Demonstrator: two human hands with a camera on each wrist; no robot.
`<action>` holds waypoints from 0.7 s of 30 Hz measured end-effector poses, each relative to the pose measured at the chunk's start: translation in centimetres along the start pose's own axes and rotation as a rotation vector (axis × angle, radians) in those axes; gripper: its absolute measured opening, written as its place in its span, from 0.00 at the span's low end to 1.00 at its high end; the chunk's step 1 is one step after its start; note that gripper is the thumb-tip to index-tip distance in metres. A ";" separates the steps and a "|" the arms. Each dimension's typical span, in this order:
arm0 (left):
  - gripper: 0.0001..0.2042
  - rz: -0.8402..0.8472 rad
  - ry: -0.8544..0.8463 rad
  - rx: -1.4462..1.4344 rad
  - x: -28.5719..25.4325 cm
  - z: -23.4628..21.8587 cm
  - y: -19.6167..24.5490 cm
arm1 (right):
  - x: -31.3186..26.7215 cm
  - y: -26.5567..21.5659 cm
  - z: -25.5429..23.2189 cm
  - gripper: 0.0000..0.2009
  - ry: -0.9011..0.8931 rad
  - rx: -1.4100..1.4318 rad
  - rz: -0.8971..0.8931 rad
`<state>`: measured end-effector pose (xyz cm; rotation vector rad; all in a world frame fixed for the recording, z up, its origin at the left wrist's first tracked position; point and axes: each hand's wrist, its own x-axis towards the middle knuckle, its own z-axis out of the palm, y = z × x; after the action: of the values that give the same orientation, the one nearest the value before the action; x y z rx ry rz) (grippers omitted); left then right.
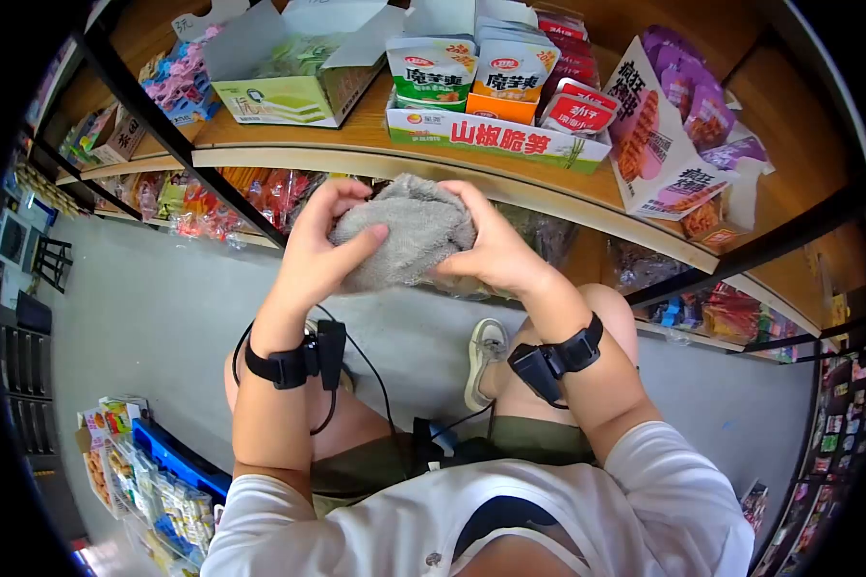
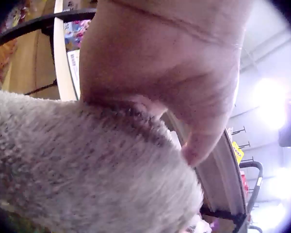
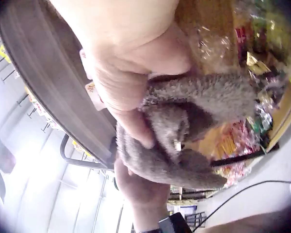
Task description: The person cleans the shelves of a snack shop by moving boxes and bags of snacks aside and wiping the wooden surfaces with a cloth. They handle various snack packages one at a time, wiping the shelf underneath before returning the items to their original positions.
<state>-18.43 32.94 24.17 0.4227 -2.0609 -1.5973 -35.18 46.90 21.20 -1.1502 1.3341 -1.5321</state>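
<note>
Both hands hold a bunched grey fluffy cloth (image 1: pixel 409 226) in front of the shelf edge. My left hand (image 1: pixel 319 252) grips its left side, the thumb lying over the top. On the opposite side my right hand (image 1: pixel 498 242) pinches it between thumb and fingers. Up close in the left wrist view, the cloth (image 2: pixel 87 165) fills the lower left below the left hand (image 2: pixel 165 63). In the right wrist view the cloth (image 3: pixel 174 167) hangs in folds, with the right thumb pressed into it and the left hand (image 3: pixel 143 189) behind.
Just beyond the hands runs the wooden shelf's front edge (image 1: pixel 452 173). On it stand a green-white box (image 1: pixel 284 96), a box of snack packets (image 1: pixel 496 135) and a white-purple box (image 1: pixel 659 144). Wrapped goods (image 1: pixel 202 204) fill the lower shelf. A blue-edged basket (image 1: pixel 178 457) stands at lower left.
</note>
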 end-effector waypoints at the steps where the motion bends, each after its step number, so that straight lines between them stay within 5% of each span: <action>1: 0.22 0.050 -0.025 0.148 -0.2 -0.3 0.1 | -0.3 -0.4 -0.2 0.33 0.047 -0.246 -0.112; 3: 0.28 -0.030 -0.204 0.101 -0.7 0.0 0.5 | -0.6 -0.6 -0.4 0.29 0.140 -0.732 -0.343; 7: 0.34 -0.277 -0.540 -0.161 -1.7 1.5 0.9 | -0.4 -2.1 1.2 0.23 0.074 -0.695 -0.631; 11: 0.26 -0.217 -0.305 -0.112 -3.8 1.8 1.7 | -0.8 -3.2 4.2 0.28 0.289 -0.784 -0.648; 16: 0.21 -0.233 -0.066 -0.443 -6.5 1.2 1.2 | -1.5 -0.2 5.0 0.32 0.327 -0.508 -0.134; 18: 0.23 -0.253 0.011 -0.573 -7.3 0.9 1.0 | -1.7 0.7 6.2 0.25 0.315 -0.501 -0.028; 21: 0.25 -0.156 0.005 -0.810 -8.5 0.8 1.4 | -2.8 -0.9 8.1 0.26 0.238 -0.433 0.111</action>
<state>-11.73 38.38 23.69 0.2823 -1.2272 -2.3280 -26.62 47.44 22.05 -1.1483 1.9268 -1.3678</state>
